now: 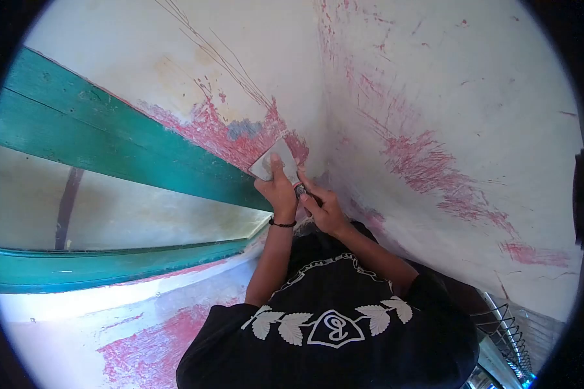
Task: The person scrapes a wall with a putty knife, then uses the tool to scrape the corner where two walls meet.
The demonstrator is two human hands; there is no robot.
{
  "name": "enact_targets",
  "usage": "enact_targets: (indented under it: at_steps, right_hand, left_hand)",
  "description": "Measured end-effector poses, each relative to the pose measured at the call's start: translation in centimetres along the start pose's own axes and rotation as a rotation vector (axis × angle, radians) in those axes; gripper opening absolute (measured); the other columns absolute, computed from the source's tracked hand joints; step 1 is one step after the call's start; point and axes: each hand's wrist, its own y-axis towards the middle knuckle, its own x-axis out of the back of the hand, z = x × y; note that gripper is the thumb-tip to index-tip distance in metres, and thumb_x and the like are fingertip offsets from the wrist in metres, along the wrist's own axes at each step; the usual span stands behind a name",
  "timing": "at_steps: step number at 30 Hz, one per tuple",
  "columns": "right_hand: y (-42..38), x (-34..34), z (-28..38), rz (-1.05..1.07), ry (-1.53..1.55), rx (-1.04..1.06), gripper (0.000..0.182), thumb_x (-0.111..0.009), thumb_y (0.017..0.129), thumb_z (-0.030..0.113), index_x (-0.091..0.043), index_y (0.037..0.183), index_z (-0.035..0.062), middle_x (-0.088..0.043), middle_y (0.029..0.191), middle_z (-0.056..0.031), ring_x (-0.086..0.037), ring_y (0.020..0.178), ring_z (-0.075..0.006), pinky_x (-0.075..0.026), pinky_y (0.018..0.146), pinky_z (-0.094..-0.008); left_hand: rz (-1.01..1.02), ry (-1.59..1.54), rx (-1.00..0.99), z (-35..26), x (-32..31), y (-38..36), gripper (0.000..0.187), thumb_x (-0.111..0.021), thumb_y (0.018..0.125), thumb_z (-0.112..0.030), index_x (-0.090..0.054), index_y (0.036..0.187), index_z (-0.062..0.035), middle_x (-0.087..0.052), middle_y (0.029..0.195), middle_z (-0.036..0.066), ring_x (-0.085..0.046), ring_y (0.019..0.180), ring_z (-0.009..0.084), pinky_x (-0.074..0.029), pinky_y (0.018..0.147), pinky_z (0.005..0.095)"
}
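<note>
A wide, flat scraper blade (266,163), pale with smears, lies close against the wall near the corner, beside red patches. My left hand (279,191), with a dark band at its wrist, presses on the blade with its thumb stretched over the face; its other fingers are mostly hidden behind it. Just to the right, my right hand (322,207) is wrapped round the scraper's dark handle. Around the blade the wall shows scraped red paint (224,136) and a grey-blue patch (244,129).
A green wooden frame (130,139) runs along the left wall, with a second green board (110,266) below. The right wall (434,97) bears red scratches and meets the left in a corner. At the lower right is a wire rack (509,334).
</note>
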Motion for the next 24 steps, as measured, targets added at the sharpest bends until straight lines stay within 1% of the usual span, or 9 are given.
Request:
enact_targets:
  at_steps: [2, 5, 8, 11, 14, 17, 20, 23, 24]
  right_hand:
    - [-0.2, -0.5, 0.0, -0.005, 0.032, 0.004, 0.051, -0.058, 0.099, 0.012, -0.046, 0.148, 0.0027, -0.053, 0.070, 0.0033, -0.045, 0.060, -0.0046, -0.040, 0.056, -0.0235]
    - [-0.3, -0.7, 0.5, -0.002, 0.036, -0.029, 0.051, -0.057, 0.099, 0.012, -0.046, 0.148, 0.0020, -0.054, 0.074, 0.0036, -0.045, 0.063, -0.0041, -0.040, 0.057, -0.0229]
    - [-0.2, -0.6, 0.2, -0.005, 0.001, 0.002, 0.051, -0.057, 0.099, 0.012, -0.046, 0.148, 0.0018, -0.054, 0.078, 0.0049, -0.045, 0.066, -0.0037, -0.040, 0.059, -0.0219]
    - [0.1, -0.2, 0.2, 0.021, 0.096, -0.079, 0.052, -0.057, 0.099, 0.012, -0.045, 0.148, 0.0013, -0.054, 0.080, 0.0063, -0.044, 0.067, -0.0035, -0.039, 0.061, -0.0215]
    - [0.9, 0.0, 0.2, 0.001, 0.090, -0.018, 0.052, -0.057, 0.098, 0.011, -0.045, 0.148, 0.0013, -0.054, 0.080, 0.0063, -0.044, 0.067, -0.0032, -0.038, 0.060, -0.0214]
    - [2.1, 0.2, 0.5, -0.025, 0.075, 0.035, 0.051, -0.056, 0.098, 0.010, -0.045, 0.148, 0.0009, -0.054, 0.079, 0.0060, -0.043, 0.066, -0.0032, -0.037, 0.059, -0.0216]
    - [2.7, 0.3, 1.7, -0.031, 0.119, 0.044, 0.051, -0.056, 0.099, 0.010, -0.046, 0.148, 0.0014, -0.053, 0.076, 0.0056, -0.044, 0.064, -0.0037, -0.038, 0.058, -0.0217]
    - [2.5, 0.4, 2.4, -0.045, 0.057, 0.049, 0.051, -0.055, 0.099, 0.009, -0.046, 0.148, 0.0018, -0.053, 0.073, 0.0049, -0.044, 0.061, -0.0043, -0.039, 0.057, -0.0223]
    - [2.2, 0.3, 2.1, -0.034, 0.060, 0.027, 0.051, -0.055, 0.099, 0.009, -0.045, 0.148, 0.0020, -0.053, 0.072, 0.0048, -0.044, 0.061, -0.0043, -0.039, 0.057, -0.0224]
  left_hand:
    - [0.010, -0.014, 0.005, -0.8, 0.0, -0.1, 0.033, -0.065, 0.099, -0.024, -0.065, 0.096, 0.0081, -0.070, 0.083, 0.013, -0.069, 0.068, 0.0189, -0.056, 0.060, 0.0310]
    - [0.037, 0.063, -0.018, 0.0, 0.8, 0.2, 0.032, -0.065, 0.099, -0.024, -0.065, 0.097, 0.0078, -0.070, 0.082, 0.013, -0.068, 0.068, 0.0184, -0.055, 0.060, 0.0302]
    - [0.028, -0.004, 0.035, -0.5, 0.5, 0.1, 0.028, -0.066, 0.098, -0.021, -0.068, 0.091, 0.0072, -0.069, 0.085, 0.007, -0.062, 0.073, 0.0127, -0.050, 0.064, 0.0309]
    - [0.023, 0.039, -0.011, -0.3, 0.1, 0.2, 0.031, -0.066, 0.098, -0.024, -0.066, 0.097, 0.0069, -0.070, 0.084, 0.011, -0.066, 0.068, 0.0161, -0.053, 0.061, 0.0292]
    - [-0.038, 0.029, -0.082, -2.2, -1.6, 0.2, 0.029, -0.066, 0.098, -0.021, -0.068, 0.091, 0.0078, -0.069, 0.084, 0.007, -0.062, 0.073, 0.0126, -0.049, 0.064, 0.0308]
    - [0.017, 0.144, -0.066, -3.1, -2.2, 1.0, 0.029, -0.067, 0.097, -0.022, -0.066, 0.099, 0.0066, -0.069, 0.089, 0.008, -0.063, 0.074, 0.0125, -0.051, 0.065, 0.0280]
    - [0.047, 0.095, -0.099, -3.7, -3.0, 1.6, 0.029, -0.067, 0.097, -0.022, -0.066, 0.096, 0.0071, -0.069, 0.090, 0.009, -0.065, 0.073, 0.0144, -0.052, 0.064, 0.0289]
    - [0.007, 0.030, 0.037, -3.5, -3.0, 1.3, 0.031, -0.066, 0.098, -0.022, -0.067, 0.092, 0.0082, -0.070, 0.085, 0.009, -0.063, 0.073, 0.0131, -0.049, 0.064, 0.0312]
    - [0.014, 0.020, 0.027, -3.1, -2.6, 1.1, 0.031, -0.065, 0.099, -0.022, -0.067, 0.092, 0.0081, -0.070, 0.085, 0.010, -0.063, 0.073, 0.0137, -0.050, 0.064, 0.0311]
